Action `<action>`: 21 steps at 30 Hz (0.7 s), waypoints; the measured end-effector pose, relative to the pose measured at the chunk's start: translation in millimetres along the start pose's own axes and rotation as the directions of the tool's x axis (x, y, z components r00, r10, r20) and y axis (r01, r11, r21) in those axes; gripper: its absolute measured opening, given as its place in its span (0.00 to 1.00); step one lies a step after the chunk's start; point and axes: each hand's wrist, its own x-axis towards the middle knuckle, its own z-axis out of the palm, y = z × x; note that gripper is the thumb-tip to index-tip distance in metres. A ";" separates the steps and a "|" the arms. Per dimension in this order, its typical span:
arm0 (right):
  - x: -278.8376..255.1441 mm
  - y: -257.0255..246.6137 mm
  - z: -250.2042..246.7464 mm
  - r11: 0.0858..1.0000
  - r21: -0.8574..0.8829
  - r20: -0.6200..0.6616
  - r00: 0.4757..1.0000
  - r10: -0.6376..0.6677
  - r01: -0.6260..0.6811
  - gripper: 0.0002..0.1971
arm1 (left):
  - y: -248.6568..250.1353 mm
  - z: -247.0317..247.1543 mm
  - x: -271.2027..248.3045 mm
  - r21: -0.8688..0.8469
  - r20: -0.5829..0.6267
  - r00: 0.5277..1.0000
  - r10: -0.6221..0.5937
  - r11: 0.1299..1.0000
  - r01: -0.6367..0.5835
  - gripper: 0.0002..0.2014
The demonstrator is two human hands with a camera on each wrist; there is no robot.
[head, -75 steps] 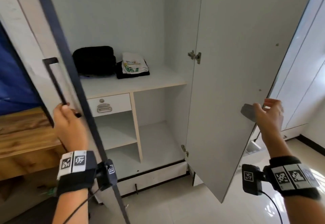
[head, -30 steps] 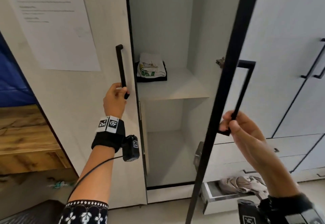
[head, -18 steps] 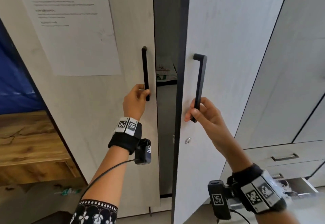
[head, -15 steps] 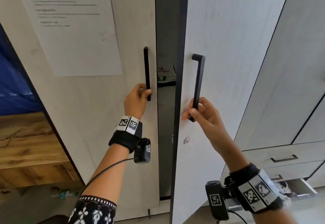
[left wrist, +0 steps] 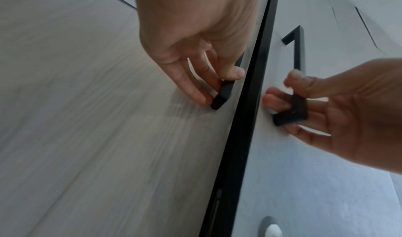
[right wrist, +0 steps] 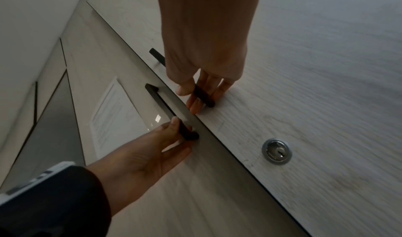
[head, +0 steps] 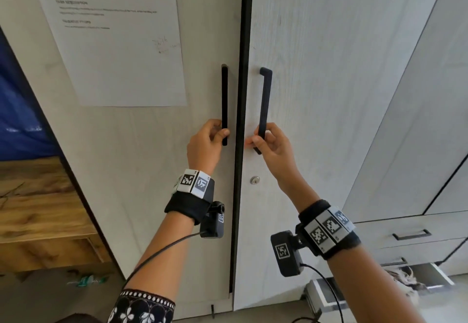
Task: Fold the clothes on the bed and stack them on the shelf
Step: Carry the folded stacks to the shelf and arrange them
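While the folded clothes lay out of sight behind the wardrobe's near-shut doors, the left hand (head: 205, 142) curled round the left handle (head: 224, 99) at its six o'clock end, and the right hand (head: 272, 146) gripped the right handle (head: 264, 102) likewise; a lock (head: 254, 180) sat at five o'clock.

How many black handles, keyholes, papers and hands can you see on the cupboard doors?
Black handles: 2, the left handle and the right handle
Keyholes: 1, the keyhole
Papers: 1, the paper
Hands: 2, the left hand and the right hand
Total: 6
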 end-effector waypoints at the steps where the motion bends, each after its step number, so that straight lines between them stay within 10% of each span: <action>1: 5.1 1.9 2.7 1.000 -0.002 -0.007 1.000 0.004 -0.004 0.02 | -0.9 0.2 0.0 0.006 -0.006 1.000 0.008 1.000 -0.008 0.14; 21: 33.9 8.5 27.4 0.992 -0.105 -0.127 0.990 0.054 -0.067 0.07 | 3.4 10.0 17.8 0.163 0.009 0.999 -0.039 0.986 0.037 0.14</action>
